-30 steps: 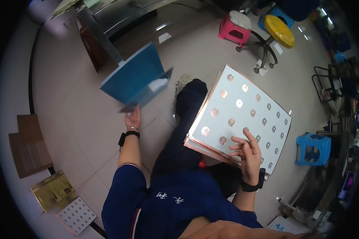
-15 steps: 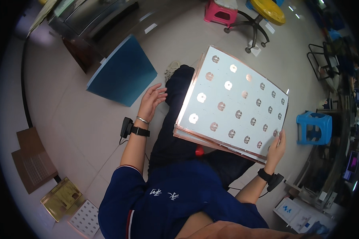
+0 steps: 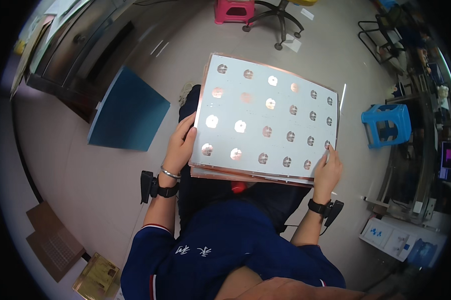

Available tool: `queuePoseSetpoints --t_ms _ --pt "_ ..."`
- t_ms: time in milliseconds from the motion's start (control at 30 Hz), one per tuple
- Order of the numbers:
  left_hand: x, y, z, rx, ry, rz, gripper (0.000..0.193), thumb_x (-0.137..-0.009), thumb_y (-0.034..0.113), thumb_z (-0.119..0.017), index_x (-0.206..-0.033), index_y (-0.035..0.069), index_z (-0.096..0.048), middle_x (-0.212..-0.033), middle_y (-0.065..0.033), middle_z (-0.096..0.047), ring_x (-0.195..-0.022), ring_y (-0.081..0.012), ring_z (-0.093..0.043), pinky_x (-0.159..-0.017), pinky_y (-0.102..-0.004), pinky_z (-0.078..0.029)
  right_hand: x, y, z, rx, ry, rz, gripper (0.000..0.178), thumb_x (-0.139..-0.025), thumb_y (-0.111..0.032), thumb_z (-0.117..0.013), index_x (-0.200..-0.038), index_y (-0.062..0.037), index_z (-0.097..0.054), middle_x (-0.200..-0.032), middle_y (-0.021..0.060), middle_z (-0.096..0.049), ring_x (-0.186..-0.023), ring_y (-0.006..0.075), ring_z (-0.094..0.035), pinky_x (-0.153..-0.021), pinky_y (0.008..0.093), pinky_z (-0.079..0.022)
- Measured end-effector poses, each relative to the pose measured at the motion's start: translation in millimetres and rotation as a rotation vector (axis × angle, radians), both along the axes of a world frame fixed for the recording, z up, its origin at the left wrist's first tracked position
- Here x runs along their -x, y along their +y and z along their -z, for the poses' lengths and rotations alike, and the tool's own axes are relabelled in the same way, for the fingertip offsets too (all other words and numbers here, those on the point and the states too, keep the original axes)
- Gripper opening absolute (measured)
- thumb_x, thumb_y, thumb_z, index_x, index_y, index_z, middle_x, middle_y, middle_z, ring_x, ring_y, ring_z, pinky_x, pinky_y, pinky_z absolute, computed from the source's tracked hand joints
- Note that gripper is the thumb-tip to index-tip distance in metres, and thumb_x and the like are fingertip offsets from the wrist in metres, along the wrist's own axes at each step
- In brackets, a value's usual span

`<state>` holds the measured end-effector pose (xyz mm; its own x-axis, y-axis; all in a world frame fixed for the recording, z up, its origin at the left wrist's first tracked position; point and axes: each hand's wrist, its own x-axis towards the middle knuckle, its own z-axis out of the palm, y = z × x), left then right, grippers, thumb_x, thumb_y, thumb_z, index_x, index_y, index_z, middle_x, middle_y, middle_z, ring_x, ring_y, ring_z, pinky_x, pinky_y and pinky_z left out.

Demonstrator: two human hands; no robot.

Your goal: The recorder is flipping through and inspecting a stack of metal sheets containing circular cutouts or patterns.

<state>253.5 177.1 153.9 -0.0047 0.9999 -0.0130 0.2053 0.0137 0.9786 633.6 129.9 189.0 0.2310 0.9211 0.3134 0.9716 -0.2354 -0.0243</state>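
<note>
A stack of white sheets with copper edges (image 3: 255, 112) lies across my lap. Rows of round, partly copper-coloured shapes mark its top sheet. My left hand (image 3: 179, 150) grips the stack's left edge, thumb near the top face and the other fingers partly hidden at the side. At the near right corner my right hand (image 3: 328, 171) also has hold, a fingertip resting on the top sheet and some fingers out of sight. The lower sheets stick out slightly along the near edge.
A blue-green panel (image 3: 128, 112) stands on the floor to the left. Farther off are a pink stool (image 3: 234, 11) and a wheeled chair base (image 3: 280, 20). A blue stool (image 3: 387, 125) is on the right, beside cluttered benches. Cardboard (image 3: 55, 245) and a gold-coloured plate (image 3: 96, 280) lie lower left.
My left hand has come from open air onto the stack's left edge. The stack has turned slightly and shifted left in view. My right hand stays at its corner.
</note>
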Motion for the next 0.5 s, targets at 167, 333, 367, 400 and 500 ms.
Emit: queuePoseSetpoints --t_ms 167,333,367,400,500 --pt "-13 0 -19 -0.078 0.266 -0.023 0.038 -0.090 0.010 -0.042 -0.125 -0.004 -0.046 -0.125 -0.0204 -0.051 -0.115 -0.0308 -0.050 -0.097 -0.0326 -0.037 11 0 -5 0.086 -0.053 0.089 0.037 -0.085 -0.008 -0.052 -0.121 -0.0067 -0.051 -0.115 0.0233 -0.054 -0.093 0.0357 -0.053 -0.083 0.0390 -0.044" --pt "-14 -3 -20 -0.069 0.343 -0.080 0.039 -0.090 0.010 -0.043 -0.126 -0.005 -0.045 -0.122 -0.0231 -0.052 -0.112 -0.0328 -0.052 -0.095 -0.0330 -0.039 14 2 -2 0.073 -0.087 0.061 0.037 -0.085 -0.008 -0.051 -0.123 -0.0071 -0.050 -0.116 0.0266 -0.052 -0.094 0.0355 -0.052 -0.082 0.0384 -0.045" --pt "-14 -4 -22 -0.090 0.348 -0.084 0.039 -0.090 0.010 -0.043 -0.127 -0.004 -0.045 -0.121 -0.0232 -0.053 -0.112 -0.0317 -0.053 -0.094 -0.0330 -0.039 14 1 -2 0.073 -0.085 0.063 0.037 -0.085 -0.008 -0.051 -0.123 -0.0071 -0.050 -0.116 0.0266 -0.052 -0.094 0.0355 -0.052 -0.082 0.0384 -0.045" --pt "-14 -4 -28 -0.090 0.351 -0.083 0.039 -0.090 0.010 -0.043 -0.127 -0.004 -0.045 -0.121 -0.0232 -0.053 -0.112 -0.0317 -0.053 -0.094 -0.0330 -0.039 14 2 -1 0.076 -0.068 0.064 0.037 -0.085 -0.008 -0.051 -0.123 -0.0069 -0.050 -0.116 0.0259 -0.052 -0.093 0.0356 -0.052 -0.082 0.0387 -0.045" --pt "-17 -8 -43 0.006 0.171 -0.084 0.040 -0.091 0.010 -0.044 -0.129 -0.003 -0.043 -0.121 -0.0217 -0.054 -0.112 -0.0264 -0.053 -0.094 -0.0317 -0.040 13 0 -2 0.075 -0.015 0.062 0.037 -0.085 -0.009 -0.051 -0.123 -0.0063 -0.050 -0.115 0.0244 -0.053 -0.094 0.0356 -0.052 -0.082 0.0392 -0.045"
